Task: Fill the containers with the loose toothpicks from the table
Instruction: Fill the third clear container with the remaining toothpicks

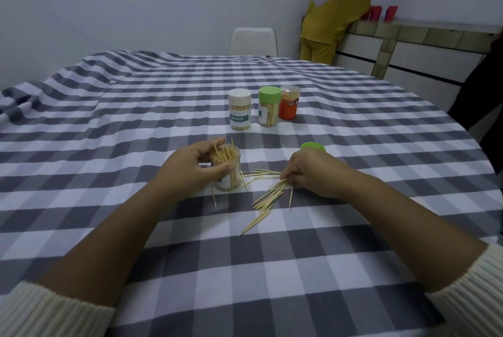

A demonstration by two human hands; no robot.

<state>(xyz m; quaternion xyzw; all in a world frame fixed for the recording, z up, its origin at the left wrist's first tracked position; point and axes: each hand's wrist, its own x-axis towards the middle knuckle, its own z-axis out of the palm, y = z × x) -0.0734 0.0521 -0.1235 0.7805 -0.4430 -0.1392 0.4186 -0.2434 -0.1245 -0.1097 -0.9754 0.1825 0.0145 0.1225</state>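
Open container [226,170]: upright on the checked bench [272,268], toothpicks standing vertical inside, gripped round its wall by the left hand [194,166]. Loose toothpicks [268,200]: flat on the bench just right of it, long axes mostly diagonal, near-left to far-right. Right hand [313,170]: fingers curled, pinching the far ends of that bundle.

Three capped jars [265,109] beyond hands

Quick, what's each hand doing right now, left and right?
Left hand: grips the open toothpick container, upright on the table.
Right hand: pinches a bunch of loose toothpicks lying on the tablecloth.
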